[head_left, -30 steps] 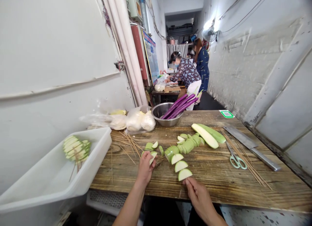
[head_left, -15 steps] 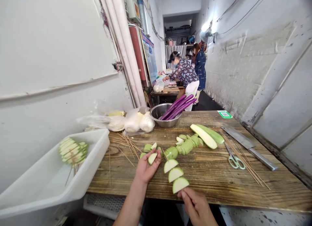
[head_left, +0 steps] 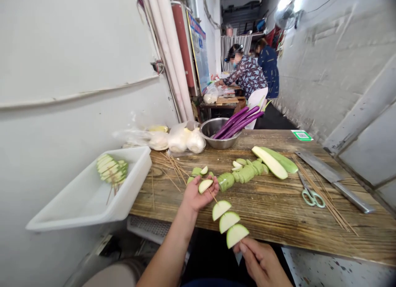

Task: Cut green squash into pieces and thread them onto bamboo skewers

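My right hand (head_left: 261,260) is closed on the lower end of a bamboo skewer (head_left: 212,194), which carries three half-moon zucchini slices (head_left: 229,222) spaced along it. Palm up, my left hand (head_left: 195,196) holds another zucchini slice (head_left: 205,186) in its curled fingers. The skewer's far end meets that slice; whether it has pierced through is unclear. Just beyond the left hand lie a few loose zucchini pieces (head_left: 196,171). To their right stretches a row of cut zucchini slices (head_left: 247,171), with uncut zucchini halves (head_left: 270,162) behind.
A white tub (head_left: 77,212) at left holds filled skewers (head_left: 111,170). Loose skewers (head_left: 170,165), bagged white food (head_left: 185,139) and a steel bowl (head_left: 221,144) of eggplants (head_left: 238,122) line the back. Scissors (head_left: 312,197) and a cleaver (head_left: 321,167) lie right. Two people stand beyond.
The skewer's far end has come to the slice in my left hand, and the two hands are closer together. The view has shifted, so the table scene sits higher and the tub farther right.
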Tool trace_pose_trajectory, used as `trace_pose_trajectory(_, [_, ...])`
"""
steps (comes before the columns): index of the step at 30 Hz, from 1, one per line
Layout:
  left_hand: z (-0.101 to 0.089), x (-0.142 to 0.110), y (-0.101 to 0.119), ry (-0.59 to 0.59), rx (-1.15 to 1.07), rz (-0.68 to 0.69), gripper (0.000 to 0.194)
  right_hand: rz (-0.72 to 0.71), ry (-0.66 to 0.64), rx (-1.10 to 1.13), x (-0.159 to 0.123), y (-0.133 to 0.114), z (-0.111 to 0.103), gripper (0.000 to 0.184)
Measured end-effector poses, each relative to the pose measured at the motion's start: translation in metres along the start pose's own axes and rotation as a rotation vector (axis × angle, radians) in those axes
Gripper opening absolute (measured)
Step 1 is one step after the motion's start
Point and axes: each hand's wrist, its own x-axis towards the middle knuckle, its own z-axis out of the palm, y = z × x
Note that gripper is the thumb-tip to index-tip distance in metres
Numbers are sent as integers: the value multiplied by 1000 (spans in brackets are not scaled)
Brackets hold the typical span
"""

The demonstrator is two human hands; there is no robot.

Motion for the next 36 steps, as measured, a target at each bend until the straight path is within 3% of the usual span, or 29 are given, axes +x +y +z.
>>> trace_pose_trajectory(4, [8, -12, -2, 15, 54, 33, 42, 49, -90, 67, -8, 0, -4, 33])
trace_pose_trajectory(14, [19, -22, -4, 52, 107, 33, 46, 48, -54, 39, -4, -6, 0, 30])
trace_pose_trajectory(36, [22, -24, -15, 73, 213, 59, 45, 111, -58, 77, -6, -7, 0, 32])
